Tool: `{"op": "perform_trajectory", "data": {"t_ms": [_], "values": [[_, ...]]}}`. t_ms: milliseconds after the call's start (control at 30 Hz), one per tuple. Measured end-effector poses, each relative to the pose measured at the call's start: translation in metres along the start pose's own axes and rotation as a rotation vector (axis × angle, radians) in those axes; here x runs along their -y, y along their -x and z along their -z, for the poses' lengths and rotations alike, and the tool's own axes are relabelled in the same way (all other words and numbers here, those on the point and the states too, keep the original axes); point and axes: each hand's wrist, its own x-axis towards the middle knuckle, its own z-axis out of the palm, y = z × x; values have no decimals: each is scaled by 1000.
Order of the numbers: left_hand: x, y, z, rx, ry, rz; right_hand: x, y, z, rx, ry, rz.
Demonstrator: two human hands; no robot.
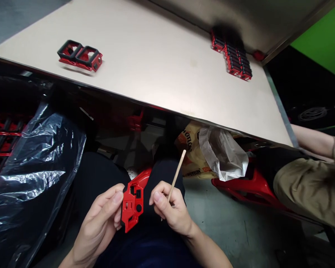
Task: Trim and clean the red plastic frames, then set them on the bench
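Above my lap, my left hand grips a red plastic frame by its left edge. Dark edging shows along that side, and its face has several cut-outs. To its right, my right hand is closed around a thin wooden stick. The stick slants up and to the right, its upper end free of the fingers and apart from the frame. Whatever my right fingertips cover is hidden.
A pale table spans the front, bearing red-and-black frames at left and several stacked ones at right. Clear plastic drapes a crate at left. A printed bag stands below. Another person's sleeve is at right.
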Motion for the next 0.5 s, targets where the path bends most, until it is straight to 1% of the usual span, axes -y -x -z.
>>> {"op": "perform_trajectory", "data": {"t_ms": [133,300,400,500], "values": [[0,2,-3,-20,20,25,0,0,-2,21,52,-18],[-1,4,-4,14,38,33,-1,0,-4,41,123,-7],[3,1,0,72,39,10,1,-1,-4,53,175,-11],[9,-5,6,167,19,-46,5,-1,-4,71,201,-6]]}}
